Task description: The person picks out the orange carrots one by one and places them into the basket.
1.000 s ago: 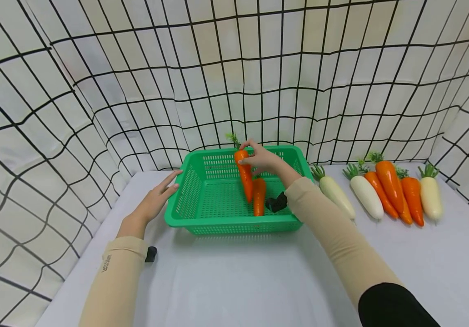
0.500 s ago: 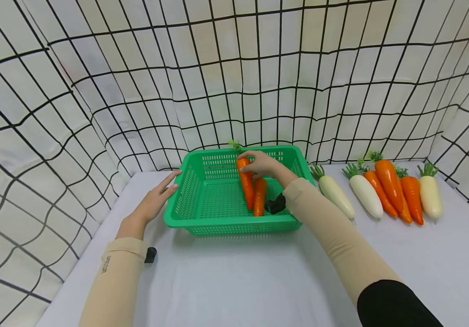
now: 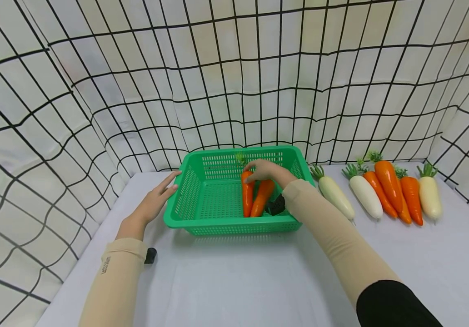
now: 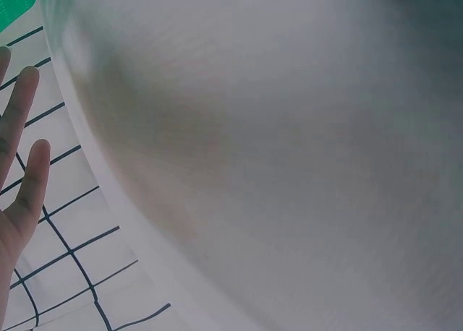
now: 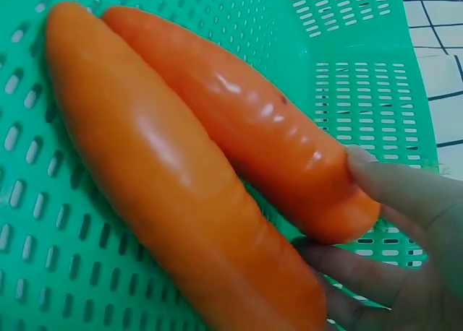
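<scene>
We see an orange carrot [image 3: 247, 196] inside the green basket [image 3: 218, 222], its green leaves [image 3: 240, 158] toward the far wall and its narrow end toward the near one. Our right hand [image 3: 265, 170] pinches it near the leafy end, the thumb [image 5: 380, 173] lying on its skin and the other fingers reaching round beneath. Just to its right lies a second carrot [image 3: 263, 198], slanted, the narrow ends of the two close together. A small black object [image 3: 276, 205] shows beside our right cuff.

Our left hand [image 3: 152, 202] is spread, fingers straight and apart, with its fingertips at the basket's left rim. Another small black object [image 3: 150, 255] sits by the left cuff.

To the right of the basket, on the white cloth [image 3: 234, 281], we have a pale radish [image 3: 336, 195], a white radish [image 3: 366, 196], a cluster of orange carrots [image 3: 390, 184] and a cream radish [image 3: 431, 197]. Behind everything stands a black grid [image 3: 281, 72] against white sheeting.
</scene>
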### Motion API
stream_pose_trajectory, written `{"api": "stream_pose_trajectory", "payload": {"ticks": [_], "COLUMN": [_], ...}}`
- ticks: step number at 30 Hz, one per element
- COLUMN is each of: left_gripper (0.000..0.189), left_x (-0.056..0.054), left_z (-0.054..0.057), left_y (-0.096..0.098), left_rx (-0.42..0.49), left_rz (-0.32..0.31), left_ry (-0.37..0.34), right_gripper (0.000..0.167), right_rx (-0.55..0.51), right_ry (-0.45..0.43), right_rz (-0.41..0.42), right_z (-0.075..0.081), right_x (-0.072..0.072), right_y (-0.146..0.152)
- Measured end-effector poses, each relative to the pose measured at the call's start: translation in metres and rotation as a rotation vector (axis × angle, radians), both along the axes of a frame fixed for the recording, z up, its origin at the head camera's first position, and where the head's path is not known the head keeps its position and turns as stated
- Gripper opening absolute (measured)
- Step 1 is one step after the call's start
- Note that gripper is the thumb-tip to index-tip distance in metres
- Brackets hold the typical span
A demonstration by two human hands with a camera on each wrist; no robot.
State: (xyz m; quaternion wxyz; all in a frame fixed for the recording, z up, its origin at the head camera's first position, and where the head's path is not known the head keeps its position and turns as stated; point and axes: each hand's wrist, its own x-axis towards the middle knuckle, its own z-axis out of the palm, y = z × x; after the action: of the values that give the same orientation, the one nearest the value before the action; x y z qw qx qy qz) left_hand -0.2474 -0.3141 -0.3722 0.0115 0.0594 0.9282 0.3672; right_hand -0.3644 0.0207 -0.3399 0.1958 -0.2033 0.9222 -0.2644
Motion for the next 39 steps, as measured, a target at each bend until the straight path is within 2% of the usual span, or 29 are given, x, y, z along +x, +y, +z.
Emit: {"api": "stream_pose_trajectory", "payload": {"ticks": [8,16,26,33,39], "left_gripper": [0.065,0.065,0.064,0.064,0.064], "left_x": [-0.001,0.000,0.001,0.002,0.002], "left_z": [-0.001,0.000,0.000,0.001,0.002], "left_y": [0.000,0.001,0.001,0.000,0.001], "left_rx": [-0.002,0.001,-0.003,-0.017,-0.021], "left_rz": [0.007,-0.001,-0.005,-0.007,-0.018], "left_ry": [0.000,0.006,0.003,-0.001,0.003], "right_gripper": [0.049,0.049,0.039,0.043,0.044], "right_rx": [0.107,0.125,0.050,0.019,-0.093], "right_ry": [-0.014,-0.004,-0.003,-0.004,0.025], "right_rz": [0.068,0.082,0.016,0.057,0.090], "right_z": [-0.001,0.003,0.016,0.036,0.056], "right_x": [0.002,0.002,0.007,0.014,0.021], "right_y": [0.001,0.002,0.012,0.027,0.045]}}
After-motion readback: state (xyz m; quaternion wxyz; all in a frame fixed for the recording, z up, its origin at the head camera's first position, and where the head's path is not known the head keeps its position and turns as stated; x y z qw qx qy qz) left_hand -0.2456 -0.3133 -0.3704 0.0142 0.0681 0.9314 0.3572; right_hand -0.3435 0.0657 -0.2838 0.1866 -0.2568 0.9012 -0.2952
